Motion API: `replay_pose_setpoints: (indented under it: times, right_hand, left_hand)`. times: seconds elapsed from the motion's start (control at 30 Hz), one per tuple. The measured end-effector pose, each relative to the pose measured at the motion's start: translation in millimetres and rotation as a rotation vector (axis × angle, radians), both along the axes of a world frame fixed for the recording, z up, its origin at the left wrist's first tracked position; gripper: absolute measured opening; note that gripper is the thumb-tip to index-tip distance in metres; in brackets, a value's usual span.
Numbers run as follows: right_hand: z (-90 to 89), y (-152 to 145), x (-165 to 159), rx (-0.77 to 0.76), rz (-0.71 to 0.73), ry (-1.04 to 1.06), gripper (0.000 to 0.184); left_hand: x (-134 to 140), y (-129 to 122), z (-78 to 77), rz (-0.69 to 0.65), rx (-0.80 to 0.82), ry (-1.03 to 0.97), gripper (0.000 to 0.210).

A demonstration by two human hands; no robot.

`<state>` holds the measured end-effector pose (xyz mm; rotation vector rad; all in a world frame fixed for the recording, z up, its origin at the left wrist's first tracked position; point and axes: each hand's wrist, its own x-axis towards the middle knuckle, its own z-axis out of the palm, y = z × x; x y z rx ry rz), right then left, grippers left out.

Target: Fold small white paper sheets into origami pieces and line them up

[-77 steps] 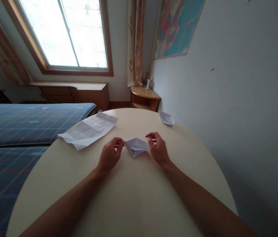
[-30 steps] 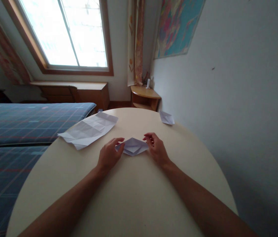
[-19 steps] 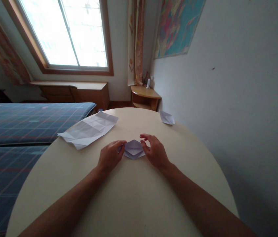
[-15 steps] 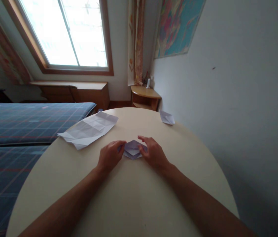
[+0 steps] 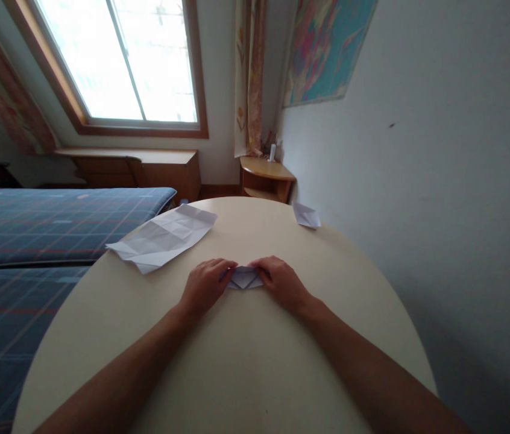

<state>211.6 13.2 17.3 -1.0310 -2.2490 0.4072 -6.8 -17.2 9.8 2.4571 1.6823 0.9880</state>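
Between my two hands lies a small piece of folded white paper (image 5: 243,278), low on the table, with a downward-pointing triangular flap facing me. My left hand (image 5: 207,281) pinches its left end, thumb in front and fingers behind. At the right end, my right hand (image 5: 282,280) grips it the same way. Both ends of the paper are partly hidden by my fingers.
The round cream table (image 5: 246,361) fills the foreground. A creased white paper sheet (image 5: 164,236) lies at its left edge, and another folded paper (image 5: 306,216) sits at the far right. A bed (image 5: 56,226) adjoins on the left; a wall (image 5: 440,181) stands right.
The paper's raised upper flap has been folded down, so the piece looks flatter. My right hand's fingers have closed onto its right end; my left hand has shifted slightly right.
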Motion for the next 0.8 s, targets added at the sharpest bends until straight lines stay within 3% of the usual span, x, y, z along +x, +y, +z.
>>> replay_pose_setpoints:
  times: [0.37,0.8]
  right_hand:
    - [-1.6,4.6,3.6,0.05,-0.028,-0.077,0.033]
    - [1.9,-2.0,-1.1,0.052,0.04,-0.022,0.015]
  left_hand:
    - [-0.8,0.6,-1.2,-0.148,-0.084,-0.054,0.011]
    - [-0.1,-0.1,-1.2,-0.104,-0.072,0.036,0.011]
